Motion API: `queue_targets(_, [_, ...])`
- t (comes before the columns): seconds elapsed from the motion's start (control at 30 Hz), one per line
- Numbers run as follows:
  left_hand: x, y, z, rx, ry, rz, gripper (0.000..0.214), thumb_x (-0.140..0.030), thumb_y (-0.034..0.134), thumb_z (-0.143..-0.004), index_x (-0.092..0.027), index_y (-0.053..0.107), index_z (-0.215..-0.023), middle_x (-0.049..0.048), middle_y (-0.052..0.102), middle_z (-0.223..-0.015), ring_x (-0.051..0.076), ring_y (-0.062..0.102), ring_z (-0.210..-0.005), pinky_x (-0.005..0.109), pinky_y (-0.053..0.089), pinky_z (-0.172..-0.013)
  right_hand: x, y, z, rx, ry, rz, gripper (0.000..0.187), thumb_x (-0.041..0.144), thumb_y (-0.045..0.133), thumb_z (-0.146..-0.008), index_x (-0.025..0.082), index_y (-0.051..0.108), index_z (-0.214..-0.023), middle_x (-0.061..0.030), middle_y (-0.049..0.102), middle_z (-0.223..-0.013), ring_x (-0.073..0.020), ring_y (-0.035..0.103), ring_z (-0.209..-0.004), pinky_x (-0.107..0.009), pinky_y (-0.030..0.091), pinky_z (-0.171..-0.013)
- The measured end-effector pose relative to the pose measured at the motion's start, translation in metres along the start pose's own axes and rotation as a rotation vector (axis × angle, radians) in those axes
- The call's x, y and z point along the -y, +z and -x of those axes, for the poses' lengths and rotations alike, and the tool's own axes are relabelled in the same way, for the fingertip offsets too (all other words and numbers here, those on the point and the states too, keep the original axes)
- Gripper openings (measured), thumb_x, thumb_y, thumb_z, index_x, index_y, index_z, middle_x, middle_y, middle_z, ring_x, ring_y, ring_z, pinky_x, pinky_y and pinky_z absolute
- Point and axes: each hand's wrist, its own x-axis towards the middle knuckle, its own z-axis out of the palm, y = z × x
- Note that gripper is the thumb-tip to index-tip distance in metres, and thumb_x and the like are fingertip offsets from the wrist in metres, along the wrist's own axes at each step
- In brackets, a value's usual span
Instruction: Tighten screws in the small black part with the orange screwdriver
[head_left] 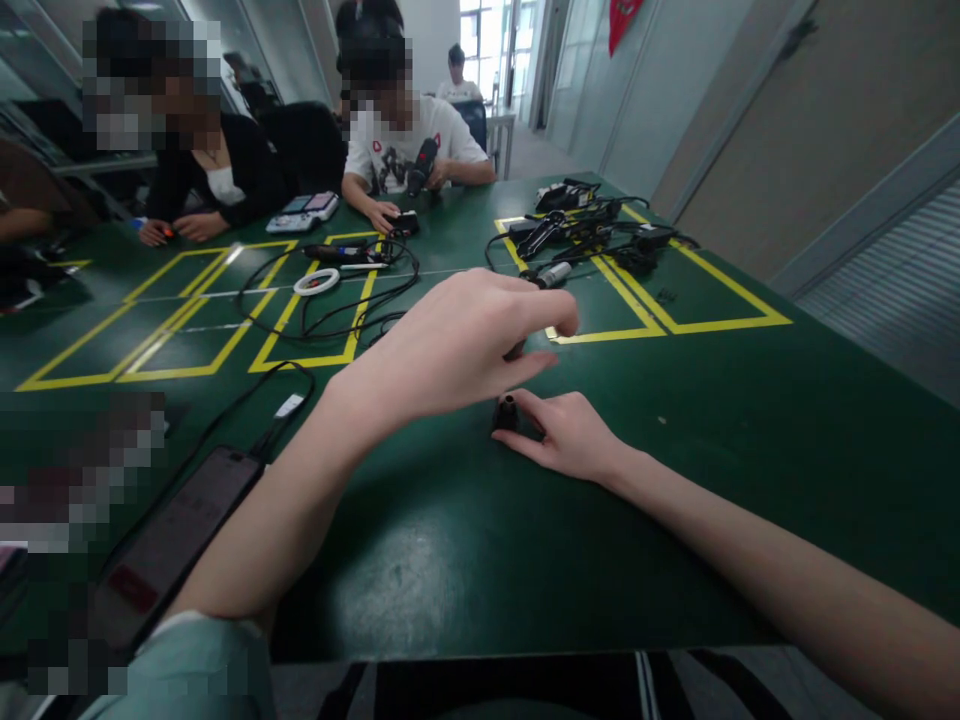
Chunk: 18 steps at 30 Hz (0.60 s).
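Observation:
A small black cylindrical piece with a hole in its top stands upright at the table surface. My right hand has its thumb and index finger closed around it from the right. My left hand hangs just above, with its bent index finger and its thumb apart. Nothing shows in the gap between them; the other fingers are mostly hidden. Just past the left knuckles lies a grey-tipped cylindrical tool, partly covered by that hand.
Green table carries yellow tape outlines. A phone with a plugged cable lies at left. Black cables and adapters are heaped at the far right, a white ring farther left. Across sits a person holding a black tool.

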Motion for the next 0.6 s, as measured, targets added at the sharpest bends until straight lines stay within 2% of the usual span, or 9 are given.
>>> queue_targets(0.13, [-0.0003,0.0007,0.0004,-0.013,-0.036,-0.077,0.014,-0.024,0.061,-0.097,-0.02,0.073,-0.105,0.0028,0.073,-0.085,0.02,0.072,-0.082,0.031,0.051,-0.074,-0.0007,0.0023,-0.0018,0.02,-0.035,0.022,0.036,0.05,0.06,-0.103,0.017,0.068,-0.115,-0.0048,0.076,-0.072,-0.0219,0.07,-0.061,-0.029,0.034,-0.06])
queue_targets(0.27, [-0.0036,0.0033,-0.0002,-0.01,-0.004,-0.018,0.031,-0.015,0.055,-0.093,-0.02,0.072,-0.119,0.0104,0.074,-0.115,0.022,0.072,-0.094,0.032,0.053,-0.075,-0.0023,0.0026,-0.003,0.047,0.006,0.015,0.033,0.05,0.058,-0.102,0.018,0.067,-0.103,-0.0052,0.075,-0.07,-0.022,0.069,-0.06,-0.029,0.031,-0.059])
queue_targets(0.37, [-0.0028,0.0039,-0.0008,-0.022,0.019,0.023,0.036,-0.01,0.053,-0.092,-0.023,0.071,-0.121,0.0126,0.068,-0.131,0.022,0.072,-0.1,0.033,0.055,-0.077,-0.0017,0.0001,-0.004,0.083,0.034,0.017,0.034,0.052,0.059,-0.102,0.019,0.066,-0.104,-0.0042,0.073,-0.068,-0.0222,0.068,-0.06,-0.029,0.03,-0.058])
queue_targets(0.43, [-0.0004,0.0032,-0.0009,-0.023,0.015,0.034,0.034,-0.011,0.054,-0.094,-0.024,0.071,-0.121,0.011,0.071,-0.125,0.022,0.072,-0.099,0.033,0.055,-0.077,-0.001,-0.002,-0.0045,0.105,0.037,0.024,0.034,0.052,0.06,-0.102,0.019,0.066,-0.107,-0.0043,0.073,-0.069,-0.0226,0.068,-0.06,-0.029,0.029,-0.058])
queue_targets(0.5, [0.0017,0.002,-0.0006,-0.022,-0.007,0.041,0.03,-0.015,0.057,-0.096,-0.024,0.07,-0.121,0.007,0.075,-0.108,0.021,0.073,-0.094,0.031,0.054,-0.076,-0.001,-0.0032,-0.0045,0.111,0.029,0.029,0.035,0.052,0.059,-0.103,0.018,0.066,-0.11,-0.0046,0.074,-0.069,-0.0231,0.069,-0.061,-0.029,0.029,-0.059])
queue_targets(0.6, [0.0021,-0.0001,0.0003,-0.018,-0.043,0.033,0.026,-0.02,0.06,-0.095,-0.024,0.071,-0.119,0.0009,0.072,-0.082,0.019,0.071,-0.082,0.029,0.053,-0.073,-0.0025,-0.0027,-0.0036,0.097,0.012,0.02,0.038,0.055,0.058,-0.104,0.019,0.066,-0.113,-0.0042,0.074,-0.069,-0.0236,0.07,-0.062,-0.03,0.028,-0.058])
